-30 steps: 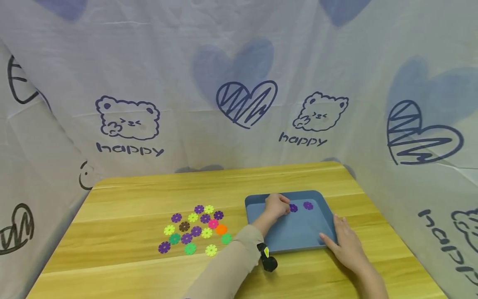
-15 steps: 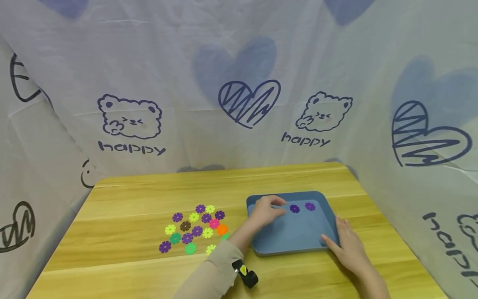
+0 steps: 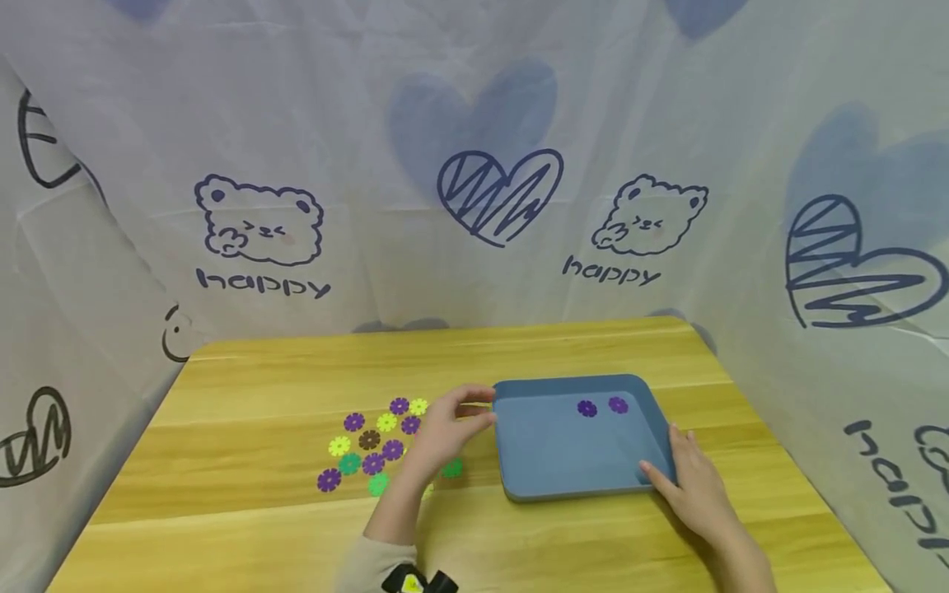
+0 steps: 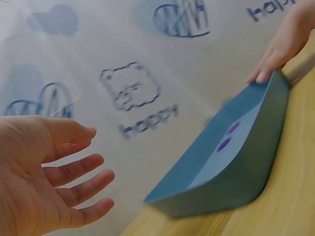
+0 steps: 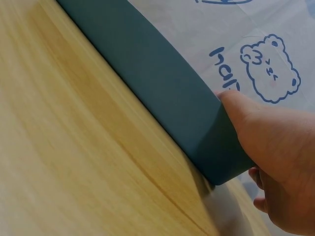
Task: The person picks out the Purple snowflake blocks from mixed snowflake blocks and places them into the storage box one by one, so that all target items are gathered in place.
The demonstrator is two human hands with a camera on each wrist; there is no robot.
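A blue tray (image 3: 571, 457) lies on the right half of the table. Inside it, near the far wall, are two purple notched plastic discs (image 3: 587, 408). My right hand (image 3: 700, 498) holds the tray's near right corner, its thumb over the rim and fingers along the outer side wall. My left hand (image 3: 441, 432) is in the air by the tray's left edge, fingers spread and holding nothing; the left wrist view shows its bare palm. Partly beneath it in the head view are several loose notched discs (image 3: 369, 440) in purple, yellow, green and brown. Some are hidden.
The wooden table (image 3: 259, 535) carries the tray and the loose discs. White cloth (image 3: 371, 206) printed with hearts and bears hangs behind it and at both sides. A black strap device (image 3: 415, 580) sits at the left wrist.
My left hand has come out of the tray and moved left, over the right part of the loose discs. Both purple discs stay in the tray. My right hand keeps its place at the corner.
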